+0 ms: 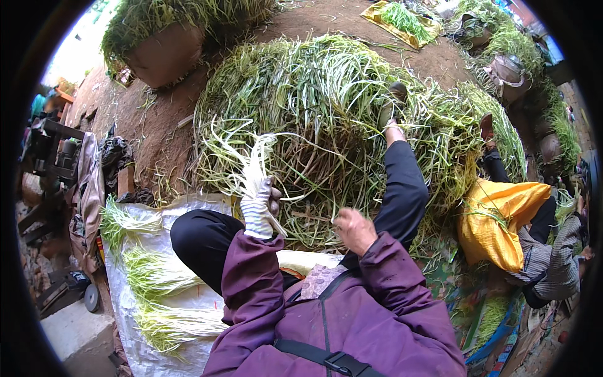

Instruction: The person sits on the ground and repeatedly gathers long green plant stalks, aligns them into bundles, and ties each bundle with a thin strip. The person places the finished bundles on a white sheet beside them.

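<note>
My left hand (260, 209), in a striped knit glove with a dark palm, is closed around a small bunch of pale, thin plant stalks (254, 165) that fan upward and left. To its right, my bare right hand (354, 230) is raised before my lap with its fingers curled; whether a bit of stalk is between the fingertips is unclear. Beyond both hands lies a big heap of long green stalks (301, 89), with brownish roots towards me. Several sorted bundles of pale-stemmed greens (188, 323) lie on a white plastic sheet (193, 356) at my left.
A large covered bale topped with greens (165, 54) stands at the upper left. At right, another person sits beside a yellow sack (499, 221). My outstretched leg (405, 188) rests against the heap. A concrete block (77, 334) is at lower left.
</note>
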The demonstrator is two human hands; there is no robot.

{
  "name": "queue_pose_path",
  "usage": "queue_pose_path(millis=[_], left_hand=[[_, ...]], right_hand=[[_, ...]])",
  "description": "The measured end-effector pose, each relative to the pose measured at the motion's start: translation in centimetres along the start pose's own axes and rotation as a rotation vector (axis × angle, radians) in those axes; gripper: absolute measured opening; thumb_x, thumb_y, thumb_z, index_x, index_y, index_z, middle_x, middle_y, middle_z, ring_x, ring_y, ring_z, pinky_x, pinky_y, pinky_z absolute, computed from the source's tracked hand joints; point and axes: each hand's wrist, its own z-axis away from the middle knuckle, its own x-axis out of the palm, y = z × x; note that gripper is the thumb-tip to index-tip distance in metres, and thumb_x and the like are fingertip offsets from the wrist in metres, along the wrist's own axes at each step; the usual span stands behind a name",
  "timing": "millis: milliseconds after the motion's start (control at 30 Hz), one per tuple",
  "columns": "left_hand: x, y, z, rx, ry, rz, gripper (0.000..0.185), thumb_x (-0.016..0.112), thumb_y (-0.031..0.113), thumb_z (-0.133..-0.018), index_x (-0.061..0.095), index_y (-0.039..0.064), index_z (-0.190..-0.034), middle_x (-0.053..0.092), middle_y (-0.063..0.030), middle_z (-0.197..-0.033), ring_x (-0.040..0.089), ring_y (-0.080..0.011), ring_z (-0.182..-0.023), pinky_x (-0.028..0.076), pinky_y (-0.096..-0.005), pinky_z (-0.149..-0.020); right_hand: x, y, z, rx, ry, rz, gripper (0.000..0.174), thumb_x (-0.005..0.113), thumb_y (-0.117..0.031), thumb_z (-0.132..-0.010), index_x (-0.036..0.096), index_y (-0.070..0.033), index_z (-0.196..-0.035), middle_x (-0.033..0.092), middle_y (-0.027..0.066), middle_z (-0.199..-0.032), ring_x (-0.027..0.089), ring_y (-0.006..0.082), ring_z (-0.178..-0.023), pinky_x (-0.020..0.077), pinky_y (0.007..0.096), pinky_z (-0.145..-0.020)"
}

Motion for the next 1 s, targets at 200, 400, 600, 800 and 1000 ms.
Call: queue_pose_path(millis=[200,400,600,800,1000], left_hand=[[0.6,0.4,0.3,-0.021,0.027,-0.061,0.022,0.06,0.024,-0.085,0.058,0.008,-0.101,0.055,-0.0002,-0.061,0.041,-0.0064,-0.037,0.029,-0.0197,-0.032],[0.5,-1.9,-0.6,-0.025,0.01,-0.066,0.02,0.064,0.023,-0.082,0.06,0.009,-0.096,0.056,-0.0021,-0.057,0.039,-0.0069,-0.034,0.027,-0.0197,-0.03],[0.0,-0.7,-0.6,-0.029,0.025,-0.038,0.02,0.065,0.022,-0.082,0.06,0.008,-0.095,0.056,-0.0025,-0.056,0.039,-0.007,-0.034,0.027,-0.0196,-0.03],[0.0,-0.8,-0.7,-0.044,-0.013,-0.025,0.018,0.064,0.024,-0.082,0.06,0.01,-0.092,0.054,-0.0013,-0.056,0.039,-0.0073,-0.034,0.028,-0.0204,-0.03],[0.5,-0.9,-0.4,-0.099,-0.027,-0.041,0.016,0.063,0.027,-0.082,0.058,0.013,-0.089,0.052,0.001,-0.057,0.038,-0.007,-0.036,0.028,-0.0213,-0.031]], right_hand=[[-16.0,-10.5,-5.9,-0.391,0.222,-0.642,0.014,0.064,0.001,-0.075,0.063,0.001,-0.089,0.06,0.0115,-0.08,0.06,0.0198,-0.068,0.0494,0.0283,-0.058],[-23.7,-21.0,-5.7,-0.813,0.301,-0.063,0.005,0.059,0.002,-0.076,0.061,0.002,-0.08,0.061,0.0128,-0.077,0.06,0.0203,-0.064,0.05,0.0282,-0.057],[-20.2,-15.0,-4.9,-0.634,0.164,-0.378,0.006,0.06,0.0,-0.076,0.061,0.002,-0.082,0.061,0.0128,-0.078,0.06,0.021,-0.066,0.0499,0.0287,-0.058],[-11.1,-2.1,0.9,0.131,0.092,-0.382,0.009,0.06,-0.001,-0.076,0.061,0.002,-0.085,0.061,0.0129,-0.08,0.06,0.0217,-0.068,0.0499,0.0292,-0.059],[-2.7,1.0,5.1,0.38,-0.052,-0.392,0.012,0.061,-0.003,-0.077,0.06,0.001,-0.087,0.06,0.013,-0.082,0.06,0.0224,-0.07,0.0498,0.0297,-0.06]])
